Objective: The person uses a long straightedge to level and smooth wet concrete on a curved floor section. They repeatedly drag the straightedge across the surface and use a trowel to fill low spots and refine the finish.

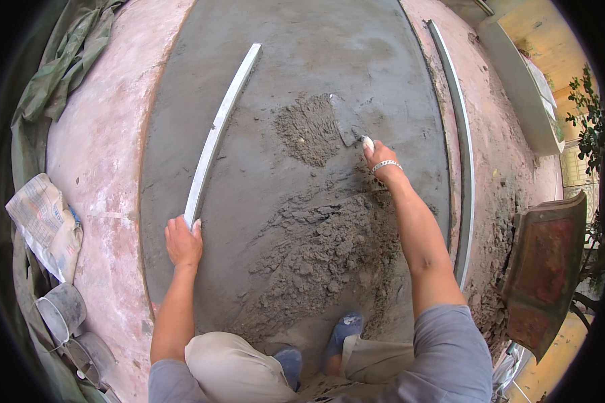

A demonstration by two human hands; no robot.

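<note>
My left hand (183, 242) grips the near end of a long silver straightedge bar (222, 127) lying on the grey wet mortar (302, 47). My right hand (382, 161) is closed on the pale handle of a metal trowel (344, 121). The blade rests at the right side of a rough patch of fresh mortar (306, 131). Loose, lumpy mortar (316, 255) spreads between my arms, above my feet in blue shoes.
A second straight bar (462, 134) lies along the right pink border (491, 134). On the left are a green tarp (60, 67), a torn sack (44, 221) and buckets (64, 312). A rusty planter-like object (544, 269), a low pale ledge (517, 87) and plants stand at right.
</note>
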